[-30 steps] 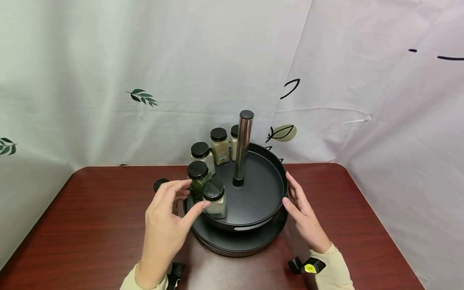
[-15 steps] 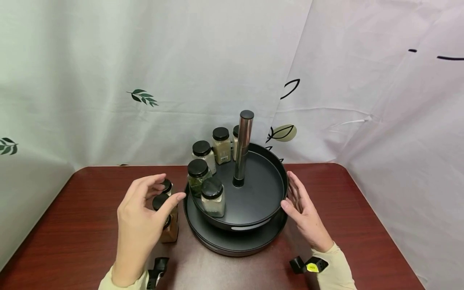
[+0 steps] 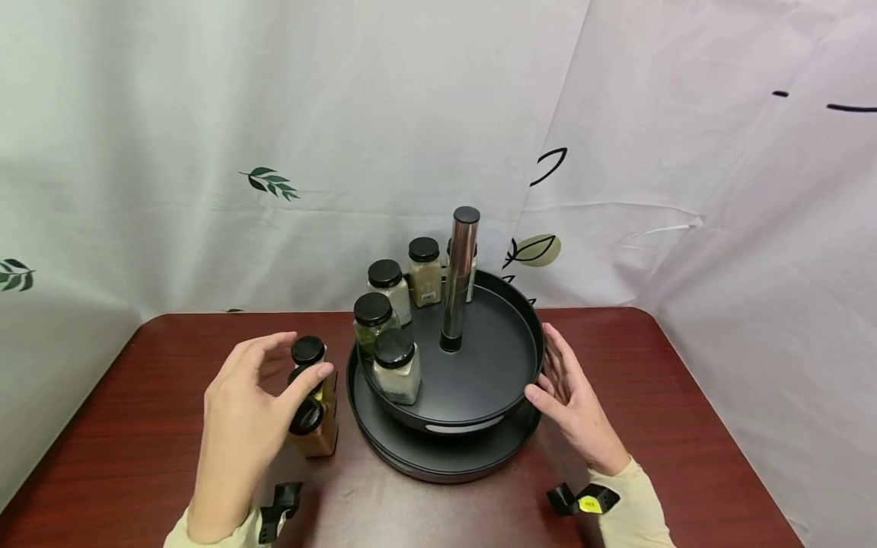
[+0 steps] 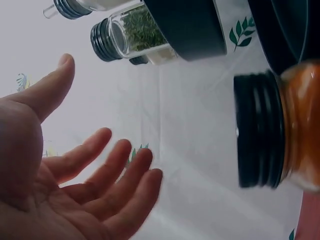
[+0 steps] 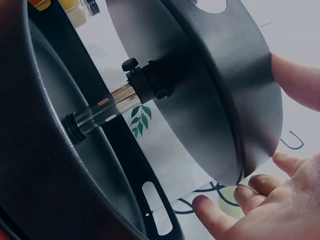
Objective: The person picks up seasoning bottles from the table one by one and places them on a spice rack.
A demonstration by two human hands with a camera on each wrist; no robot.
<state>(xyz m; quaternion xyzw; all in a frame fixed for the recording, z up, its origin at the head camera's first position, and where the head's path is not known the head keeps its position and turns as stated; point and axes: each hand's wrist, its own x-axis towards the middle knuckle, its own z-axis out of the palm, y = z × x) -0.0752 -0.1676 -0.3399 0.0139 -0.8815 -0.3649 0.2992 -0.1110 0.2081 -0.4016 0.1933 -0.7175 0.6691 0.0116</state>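
Note:
My left hand (image 3: 240, 422) hovers with fingers spread and gently bent, holding nothing, just left of a short row of spice jars (image 3: 318, 440) with black lids. In the left wrist view, the nearest of these jars (image 4: 304, 130) has orange-brown contents. My right hand (image 3: 578, 415) touches the outer right wall of the upper tray of a black two-tier turntable rack (image 3: 479, 388). In the right wrist view, the thumb (image 5: 297, 82) lies against that wall. Along the tray's left and back side stand several black-lidded jars, including a green herb jar (image 3: 373, 327) and a pale one (image 3: 399, 377).
A shiny post (image 3: 460, 281) rises from the upper tray's centre. The wider lower tray (image 3: 445, 463) sits beneath on a reddish-brown table (image 3: 137, 426). A white leaf-print curtain (image 3: 342, 114) hangs behind the table.
My left hand has moved left, away from the pale jar on the tray, to beside the table jars. The upper tray and its jars have turned slightly clockwise; my right hand stays at its wall.

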